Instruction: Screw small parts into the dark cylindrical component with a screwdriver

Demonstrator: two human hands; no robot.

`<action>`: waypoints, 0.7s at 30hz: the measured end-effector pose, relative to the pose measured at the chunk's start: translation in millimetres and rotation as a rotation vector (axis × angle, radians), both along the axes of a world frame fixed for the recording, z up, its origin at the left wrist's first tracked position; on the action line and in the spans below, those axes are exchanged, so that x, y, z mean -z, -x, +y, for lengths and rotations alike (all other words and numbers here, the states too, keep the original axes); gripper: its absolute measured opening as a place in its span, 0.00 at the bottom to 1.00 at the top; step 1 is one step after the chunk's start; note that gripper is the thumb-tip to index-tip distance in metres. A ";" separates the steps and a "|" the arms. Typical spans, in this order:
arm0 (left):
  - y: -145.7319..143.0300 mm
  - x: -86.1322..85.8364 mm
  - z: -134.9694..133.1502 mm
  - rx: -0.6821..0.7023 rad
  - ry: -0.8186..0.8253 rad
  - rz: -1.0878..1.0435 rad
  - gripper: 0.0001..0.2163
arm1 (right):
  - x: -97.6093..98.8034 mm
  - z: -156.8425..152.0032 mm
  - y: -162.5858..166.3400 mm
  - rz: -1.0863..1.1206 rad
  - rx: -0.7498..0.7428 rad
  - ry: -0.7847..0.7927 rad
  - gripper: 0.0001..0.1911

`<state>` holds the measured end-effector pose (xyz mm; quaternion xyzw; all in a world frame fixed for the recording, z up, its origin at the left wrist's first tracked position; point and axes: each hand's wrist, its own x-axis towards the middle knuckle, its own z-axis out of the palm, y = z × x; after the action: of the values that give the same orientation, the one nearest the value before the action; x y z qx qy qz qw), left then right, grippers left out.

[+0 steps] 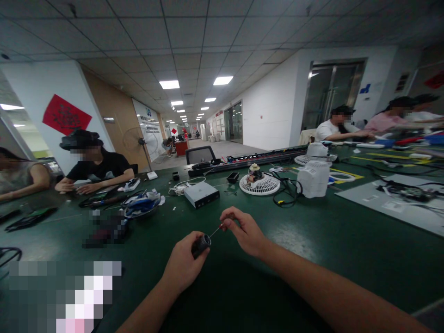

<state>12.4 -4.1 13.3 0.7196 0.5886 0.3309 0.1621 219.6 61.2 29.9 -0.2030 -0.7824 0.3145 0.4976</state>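
My left hand (pixel 185 261) is wrapped round a dark cylindrical part (pixel 200 246), its open round end tilted up toward the right. In my right hand (pixel 244 231) is a screwdriver (pixel 227 221) with a reddish-brown handle, pinched between thumb and fingers. The thin metal shaft points down and left, and its tip meets or lies just at the rim of the cylinder's open end; I cannot tell whether it is inside. Both hands are held above the green tabletop (pixel 243 286).
Beyond my hands lie a silver disc drive (pixel 201 194), a small black tray (pixel 232 177), a white fan grille (pixel 259 184) with an exposed motor, and a white housing (pixel 314 179) beside black cable. A grey panel (pixel 391 203) lies right. People sit at both sides.
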 end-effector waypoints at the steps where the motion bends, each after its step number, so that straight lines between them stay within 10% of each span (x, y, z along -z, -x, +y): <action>1: 0.2 0.0 0.1 0.005 0.001 -0.005 0.10 | -0.3 0.1 0.2 0.004 0.002 0.000 0.09; 21: 1.7 2.3 -0.5 0.004 0.008 0.046 0.11 | 1.2 10.4 1.7 0.120 -0.024 0.232 0.15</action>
<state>10.7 -4.6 11.0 0.7276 0.5919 0.3115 0.1521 217.9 71.6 28.6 -0.2307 -0.7121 0.4202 0.5129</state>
